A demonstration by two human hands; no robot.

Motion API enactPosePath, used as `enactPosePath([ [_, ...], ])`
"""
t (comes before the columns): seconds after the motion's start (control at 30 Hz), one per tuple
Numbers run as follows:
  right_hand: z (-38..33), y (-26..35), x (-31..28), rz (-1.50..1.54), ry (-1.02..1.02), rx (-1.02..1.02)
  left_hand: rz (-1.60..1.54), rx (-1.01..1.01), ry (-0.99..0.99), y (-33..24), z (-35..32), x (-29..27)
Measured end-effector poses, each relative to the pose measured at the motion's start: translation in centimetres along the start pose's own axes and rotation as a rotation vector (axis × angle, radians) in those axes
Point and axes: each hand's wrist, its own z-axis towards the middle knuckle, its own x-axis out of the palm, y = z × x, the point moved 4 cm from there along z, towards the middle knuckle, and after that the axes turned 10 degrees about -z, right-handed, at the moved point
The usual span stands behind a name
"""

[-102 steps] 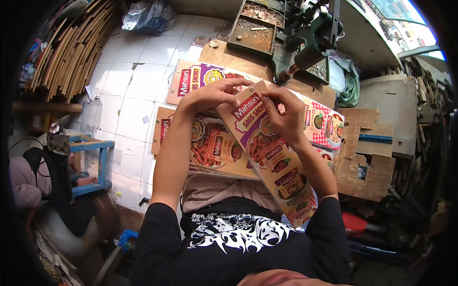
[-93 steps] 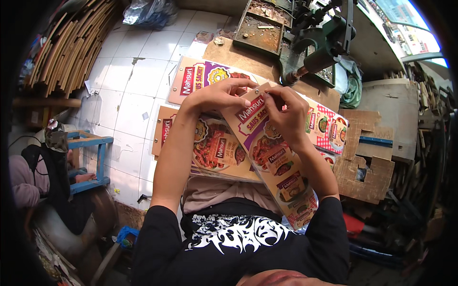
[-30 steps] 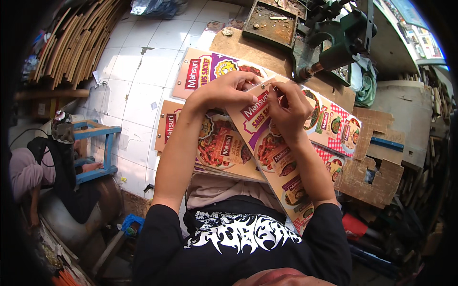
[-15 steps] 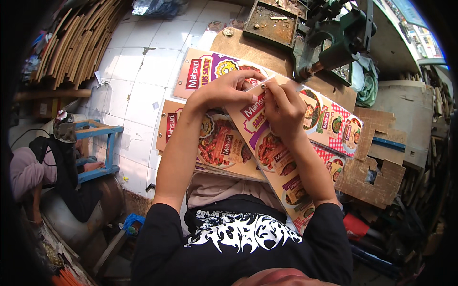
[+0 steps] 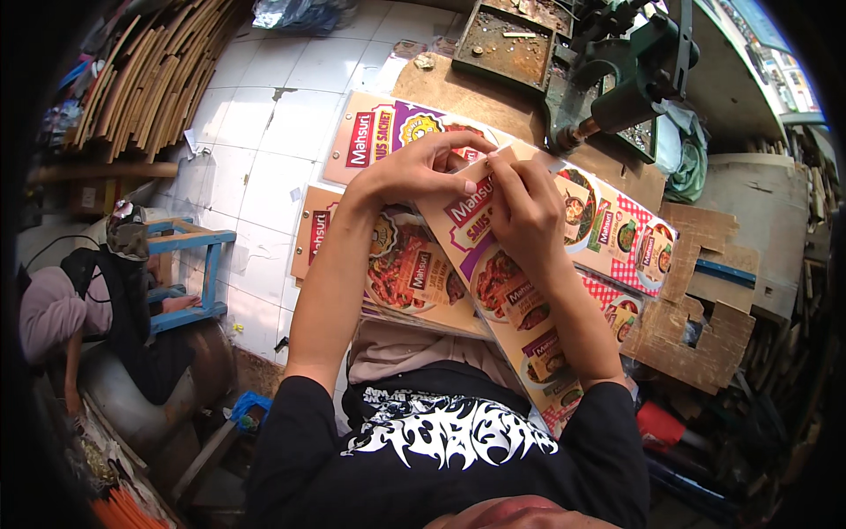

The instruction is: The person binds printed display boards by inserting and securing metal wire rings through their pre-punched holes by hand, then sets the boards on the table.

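Note:
A long printed card strip (image 5: 500, 280) with food pictures slants from my hands down toward my lap. At its upper end, my left hand (image 5: 427, 169) is closed on the corner, thumb across the front and fingers curled behind. My right hand (image 5: 530, 201) pinches the same end at the top edge, its fingertips hiding the spot under them. Beneath my hands lies a pile of similar printed cards (image 5: 361, 141) with a metal eyelet at its left end. Nearer me sits a second pile of printed cards (image 5: 410, 273), partly covered by my left forearm and the held strip.
A dark green press machine (image 5: 626, 110) stands just beyond my right hand. Dirty metal trays (image 5: 504, 51) adjoin it. Worn brown board (image 5: 696, 331) lies to the right. On the left are a blue stool frame (image 5: 211, 273), a person's arm and leg, and stacked brown strips (image 5: 154, 79).
My right fingertips have shifted onto the strip's top end, covering a metal eyelet that showed there before. The left hand keeps its hold. The whole view has shifted slightly.

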Motion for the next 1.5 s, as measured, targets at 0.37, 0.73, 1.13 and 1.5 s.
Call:
enactPosePath([
  [0.37, -0.5, -1.2, -0.1, 0.203, -0.132, 0.148, -0.071, -0.113, -0.018, 0.1, 0.1, 0.0],
  [0.73, -0.6, -1.1, 0.1, 0.186, -0.110, 0.129, -0.069, -0.117, -0.035, 0.3, -0.1, -0.1],
  [1.13, -0.6, -1.2, 0.3, 0.175, -0.076, 0.141, -0.020, -0.083, -0.060, 0.1, -0.2, -0.1],
  [1.5, -0.3, -1.4, -0.6, 0.211, -0.183, 0.200, 0.070, -0.001, -0.159, 0.2, 0.0, -1.0],
])
